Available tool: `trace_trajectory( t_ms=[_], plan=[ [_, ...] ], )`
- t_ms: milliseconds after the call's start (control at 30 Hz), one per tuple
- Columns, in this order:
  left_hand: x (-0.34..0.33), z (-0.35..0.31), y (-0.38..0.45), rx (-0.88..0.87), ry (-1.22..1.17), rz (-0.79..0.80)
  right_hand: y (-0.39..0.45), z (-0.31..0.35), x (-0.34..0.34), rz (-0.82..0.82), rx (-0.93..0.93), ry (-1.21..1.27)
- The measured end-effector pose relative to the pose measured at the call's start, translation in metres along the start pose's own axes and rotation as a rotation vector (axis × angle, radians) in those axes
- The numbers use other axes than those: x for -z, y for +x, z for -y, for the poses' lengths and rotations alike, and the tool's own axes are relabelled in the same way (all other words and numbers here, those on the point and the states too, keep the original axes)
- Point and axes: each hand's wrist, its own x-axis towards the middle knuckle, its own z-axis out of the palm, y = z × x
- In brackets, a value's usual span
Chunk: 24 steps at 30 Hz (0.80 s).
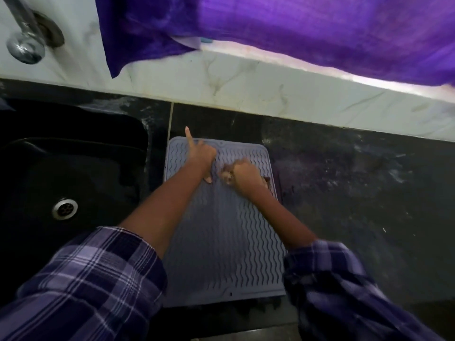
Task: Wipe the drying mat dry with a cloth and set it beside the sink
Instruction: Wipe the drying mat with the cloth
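- Mat first: I see the grey drying mat (221,230) lying flat on the dark countertop (344,183), its long side running away from me, just beside the black sink (61,168) on its left edge.
- Wavy ridges cover the mat's top face; its near short edge sits close to the counter's front lip, and its far edge stops short of the pale marbled ledge (246,89).
- My left hand (203,156) rests on the far left part of the mat. Its index finger is stretched straight out toward the far left corner, the thumb points back toward me against the ridges, and the other fingers look folded under. It holds nothing that I can see.
- My right hand (246,174) sits just beside the left, on the far right part of the mat, curled into a fist around a small bunched cloth (227,177). Only a blurred brownish wad shows at the thumb side, and a dark bit pokes out at the hand's right edge.
- The two hands are near each other but apart, with a strip of bare ridges between them.
- Both forearms cross over the middle of the mat, and the plaid sleeves (98,279) cover its near corners.
- A purple fabric (295,28) hangs over the ledge at the top, and a chrome tap (24,43) shows above the sink.
- A round metal drain (65,208) is set in the sink's floor.
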Motion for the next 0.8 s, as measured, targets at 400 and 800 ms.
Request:
trace_trajectory(
  t_ms=[400, 800],
  plan=[
    [-0.005, 0.003, -0.002, -0.013, -0.046, -0.055, 0.028, -0.004, 0.046, 0.037, -0.048, -0.011],
    [0.003, 0.004, -0.001, -0.037, -0.013, -0.040, -0.107, 0.001, -0.017, 0.387, 0.085, -0.046]
  ],
)
